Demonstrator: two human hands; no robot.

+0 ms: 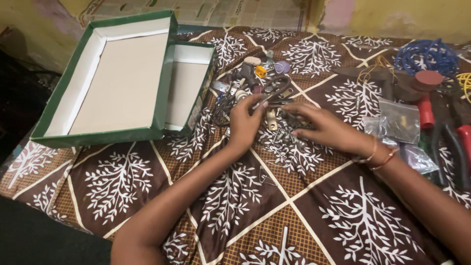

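Metal bits (274,105) under curled left hand (244,120)

One camera only, worn on the person's head, looking steeply down and forward over the bed (147,196) from close range. Both forearms enter from 6 o'clock, the box (122,78) lies toward 10 o'clock, the wall (392,17) runs along 12. No second view shares anything.
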